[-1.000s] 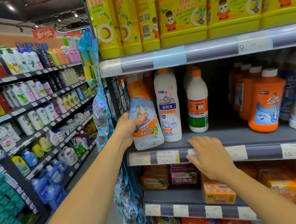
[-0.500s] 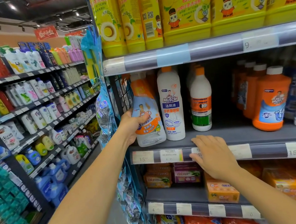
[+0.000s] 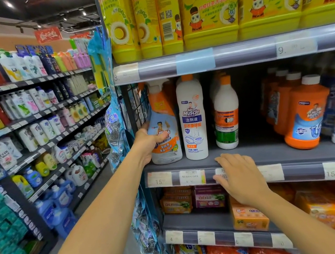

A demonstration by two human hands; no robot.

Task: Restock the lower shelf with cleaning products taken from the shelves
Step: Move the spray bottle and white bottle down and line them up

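Fingers (image 3: 155, 139) of the left hand (image 3: 146, 145) grip the spray bottle (image 3: 167, 153), thumb across its label. Since a second ago it has slid back level with the white bottle (image 3: 192, 118) just right of them, base on the shelf (image 3: 274, 150): placement looks nearly done. Farther right, the right hand (image 3: 240, 179) stays flat, fingers straight, on the shelf edge.

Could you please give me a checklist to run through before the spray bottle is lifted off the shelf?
1. Left hand wraps the spray bottle: ok.
2. Spray bottle upright, base on its shelf: ok.
3. Gap to the white toilet-cleaner bottle: not ok, hardly any.
4. Right hand free, resting on the shelf edge: ok.
5. Free spot on the lower shelf: cannot tell.
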